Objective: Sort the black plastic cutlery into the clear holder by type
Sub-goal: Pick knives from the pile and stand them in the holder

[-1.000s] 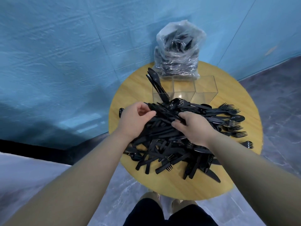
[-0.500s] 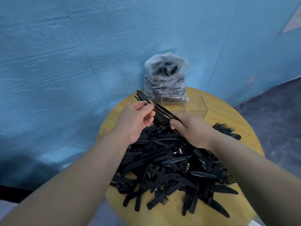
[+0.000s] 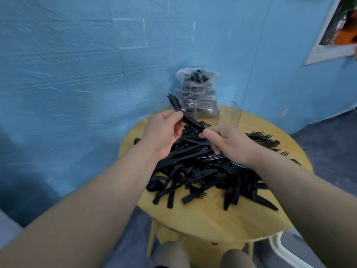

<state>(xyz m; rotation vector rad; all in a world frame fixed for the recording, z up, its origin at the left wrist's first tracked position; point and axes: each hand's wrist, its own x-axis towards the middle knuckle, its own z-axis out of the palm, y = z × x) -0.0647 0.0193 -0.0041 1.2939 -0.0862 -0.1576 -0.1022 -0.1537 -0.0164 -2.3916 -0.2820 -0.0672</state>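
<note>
A textured blue wall (image 3: 77, 74) backs a round wooden table (image 3: 212, 215). The left hand (image 3: 164, 132) and right hand (image 3: 226, 144) both pinch black knives (image 3: 185, 117) above the cutlery pile (image 3: 202, 171). The clear holder (image 3: 229, 118) stands at twelve o'clock, a poster (image 3: 334, 29) at two.

The single head-worn camera looks forward and steeply down, close over the round yellow wooden table (image 3: 202, 215), facing the blue wall (image 3: 77, 64).

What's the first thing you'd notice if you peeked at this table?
A big messy heap of black cutlery covers the round wooden table. Above it, the left hand and right hand hold a few black knives between them. A clear holder stands behind.
</note>
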